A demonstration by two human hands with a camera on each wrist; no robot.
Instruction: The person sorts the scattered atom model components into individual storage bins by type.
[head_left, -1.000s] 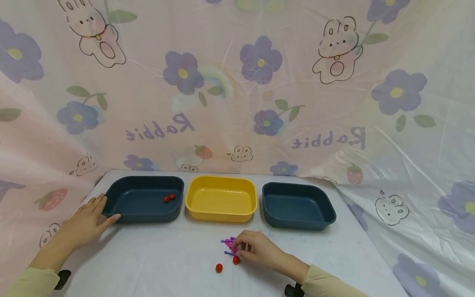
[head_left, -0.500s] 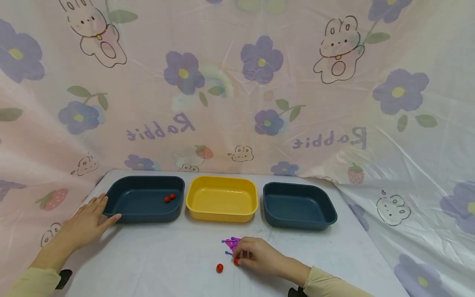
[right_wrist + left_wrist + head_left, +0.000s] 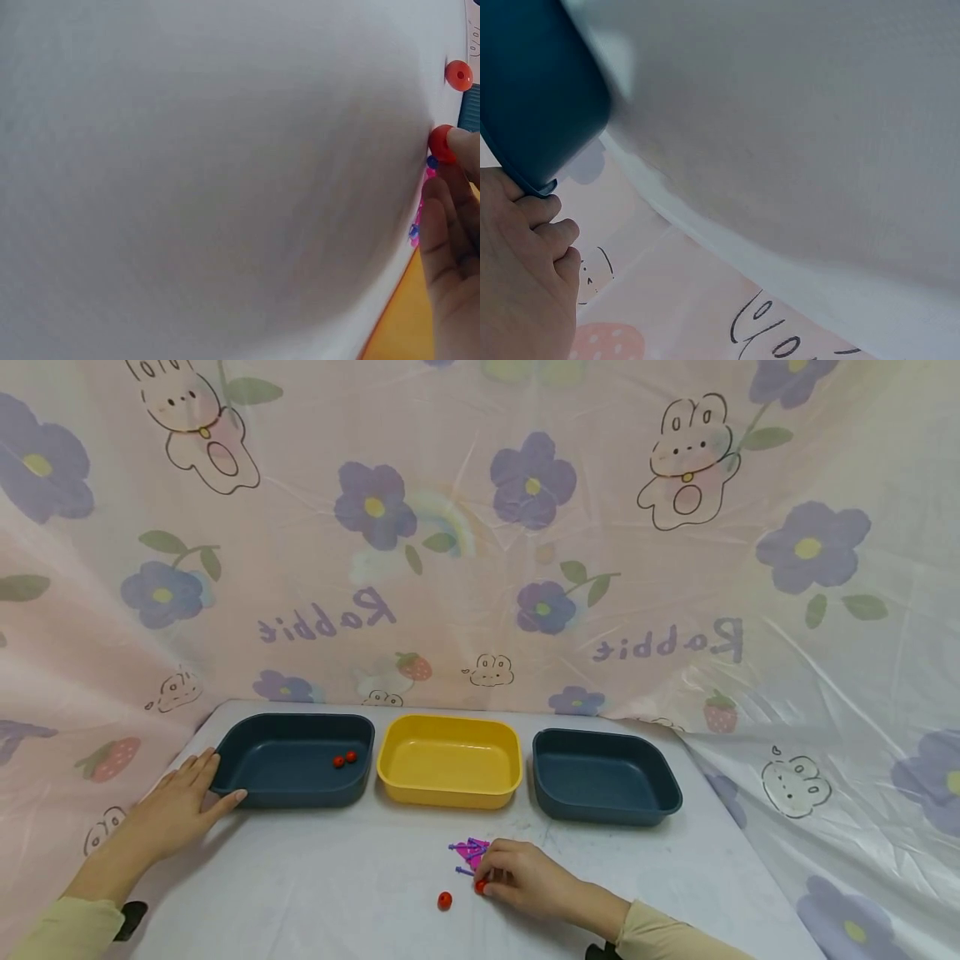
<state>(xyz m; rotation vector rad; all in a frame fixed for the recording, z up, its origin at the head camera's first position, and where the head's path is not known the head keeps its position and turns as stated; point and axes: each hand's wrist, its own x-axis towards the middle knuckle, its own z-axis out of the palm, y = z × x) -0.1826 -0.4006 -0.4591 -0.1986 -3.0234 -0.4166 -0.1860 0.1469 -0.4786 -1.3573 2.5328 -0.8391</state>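
Observation:
My right hand (image 3: 521,875) pinches a red bead (image 3: 441,144) between thumb and fingers, low over the white table. Another round red bead (image 3: 445,901), with a hole through it, lies to the left of that hand. Just beyond the fingertips is a small cluster of pink and purple pieces (image 3: 471,850), partly hidden by the hand. My left hand (image 3: 168,814) rests at the near left corner of a dark blue tray (image 3: 300,798), fingers at the rim and thumb at its front side. Inside that tray, toward its right side, two red beads (image 3: 345,759) lie close together.
A yellow tray (image 3: 450,795) stands in the middle, and a second dark blue tray (image 3: 607,812) stands to its right. All the trays line the back of the white table (image 3: 315,877). Behind them hangs a printed curtain (image 3: 450,577) with rabbits and flowers.
My right hand has shifted slightly from the pink and purple pieces toward the nearer red bead and taken it between thumb and fingers. My left hand has stayed at the tray.

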